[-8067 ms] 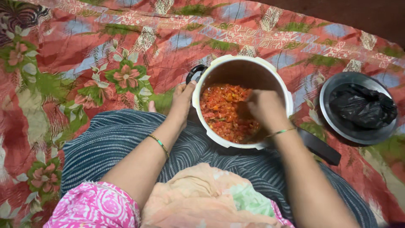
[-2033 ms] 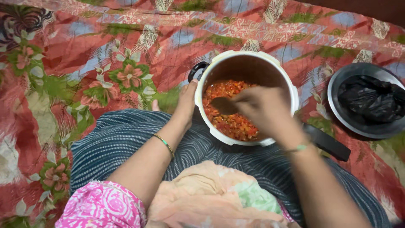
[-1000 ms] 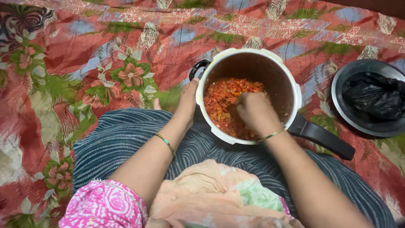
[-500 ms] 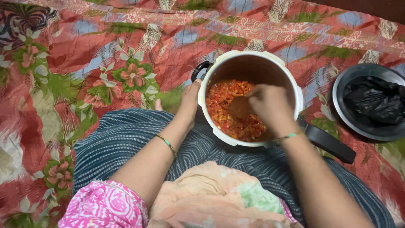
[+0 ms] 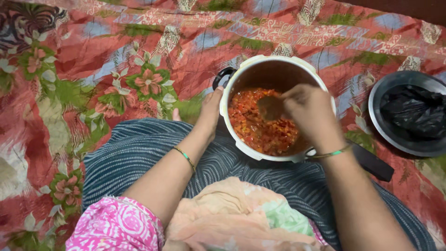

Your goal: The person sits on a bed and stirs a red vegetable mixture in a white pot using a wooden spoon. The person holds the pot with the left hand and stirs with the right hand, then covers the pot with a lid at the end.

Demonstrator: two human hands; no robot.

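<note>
Red floral cloth (image 5: 116, 69) w/ green leaves & pink flowers covers the floor. Round dark metal dish (image 5: 378, 125) far right, crumpled black plastic bag (image 5: 411, 116) inside. Blue-striped fabric (image 5: 139, 148) and peach cloth (image 5: 232, 214) nearest the camera.

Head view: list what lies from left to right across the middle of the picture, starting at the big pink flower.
Pink flower on the floral cloth → left hand on the pot's rim → white pot of chopped red mix → right hand holding a spoon → round dark dish with a black bag.
</note>
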